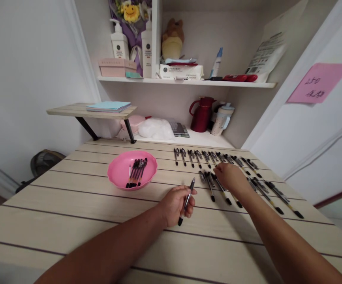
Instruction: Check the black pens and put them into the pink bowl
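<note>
My left hand is closed around a pen, its pointed tip up and its black end down, above the table. Further right, my right hand reaches over the front row of pens, fingers pinched together among them. What it pinches, if anything, is hidden. Dark pens in this row lie slanted, with small dark pieces that look like caps beside some. Behind it runs a second row of similar pens. Several more pens lie in a pink scalloped bowl left of my hands.
The slatted wooden table meets a white shelf unit at the back. A small raised shelf on black legs holds blue paper. A red jug and a pale cup stand behind the pens. A pink note hangs at right.
</note>
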A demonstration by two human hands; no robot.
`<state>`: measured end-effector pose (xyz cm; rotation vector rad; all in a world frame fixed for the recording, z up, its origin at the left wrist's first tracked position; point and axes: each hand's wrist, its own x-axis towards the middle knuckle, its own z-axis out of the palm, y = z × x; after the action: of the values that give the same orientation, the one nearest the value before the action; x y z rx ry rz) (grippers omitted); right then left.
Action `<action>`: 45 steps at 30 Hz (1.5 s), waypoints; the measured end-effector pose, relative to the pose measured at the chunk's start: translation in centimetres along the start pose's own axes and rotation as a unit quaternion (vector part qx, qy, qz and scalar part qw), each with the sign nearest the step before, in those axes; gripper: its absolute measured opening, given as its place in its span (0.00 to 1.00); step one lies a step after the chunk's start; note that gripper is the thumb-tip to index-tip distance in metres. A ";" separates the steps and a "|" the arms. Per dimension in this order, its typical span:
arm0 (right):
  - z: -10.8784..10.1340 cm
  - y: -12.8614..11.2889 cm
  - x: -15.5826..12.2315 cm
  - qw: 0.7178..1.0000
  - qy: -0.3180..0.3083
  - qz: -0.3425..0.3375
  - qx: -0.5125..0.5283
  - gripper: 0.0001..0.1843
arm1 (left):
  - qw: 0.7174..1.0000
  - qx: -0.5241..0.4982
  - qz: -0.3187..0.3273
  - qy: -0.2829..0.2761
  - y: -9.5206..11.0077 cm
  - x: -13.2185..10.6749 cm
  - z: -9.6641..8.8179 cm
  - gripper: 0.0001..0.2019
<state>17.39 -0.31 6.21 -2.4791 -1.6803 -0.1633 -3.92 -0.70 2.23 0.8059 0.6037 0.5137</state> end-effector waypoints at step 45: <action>1.7 -0.8 -7.5 0.997 -0.047 -0.004 -0.053 0.20 | 1.000 0.008 0.004 -0.005 0.0 -0.1 0.2 0.10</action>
<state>13.90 -6.52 3.33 -2.5950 -1.7618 -0.1417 -3.89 -0.82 2.37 0.8265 0.5956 0.5117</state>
